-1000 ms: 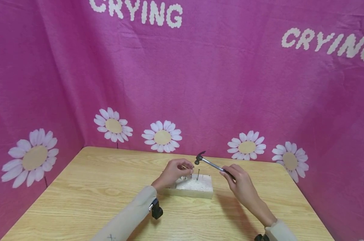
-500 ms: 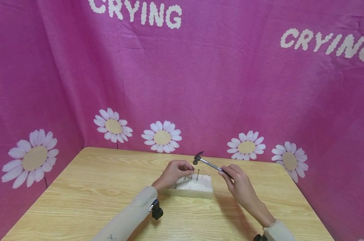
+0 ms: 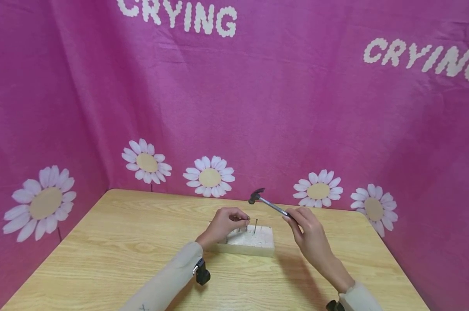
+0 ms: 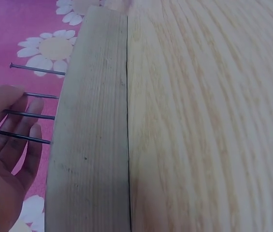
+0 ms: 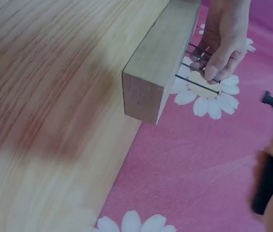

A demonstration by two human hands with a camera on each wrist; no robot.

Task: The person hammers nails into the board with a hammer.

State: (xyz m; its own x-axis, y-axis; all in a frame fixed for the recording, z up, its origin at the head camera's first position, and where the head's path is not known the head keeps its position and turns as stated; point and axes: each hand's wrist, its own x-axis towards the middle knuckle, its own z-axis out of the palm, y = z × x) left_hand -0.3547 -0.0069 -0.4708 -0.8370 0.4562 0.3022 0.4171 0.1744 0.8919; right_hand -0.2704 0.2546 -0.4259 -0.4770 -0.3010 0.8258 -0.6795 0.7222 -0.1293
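Observation:
A wooden block (image 3: pixel 246 249) lies on the table with several long nails standing in its top. My left hand (image 3: pixel 223 224) is over the block's left part, its thumb and index finger pinching one nail (image 4: pixel 40 95) near its head. Just right of those fingertips a free nail (image 3: pixel 255 226) stands upright. My right hand (image 3: pixel 310 235) grips the dark handle of a small claw hammer (image 3: pixel 271 204). The hammer's black head hangs in the air above and behind the pinched nail, apart from it. In the right wrist view the hand and handle are blurred.
The block sits on a light wood-grain table (image 3: pixel 141 242). Behind and beside the table hangs a pink cloth (image 3: pixel 258 108) printed with daisies and white letters. Further nails (image 4: pixel 22 137) stand close to the left hand's curled fingers.
The hammer's head has risen slightly and tipped back as the right hand turned. My left hand stays on the nail, nearly still.

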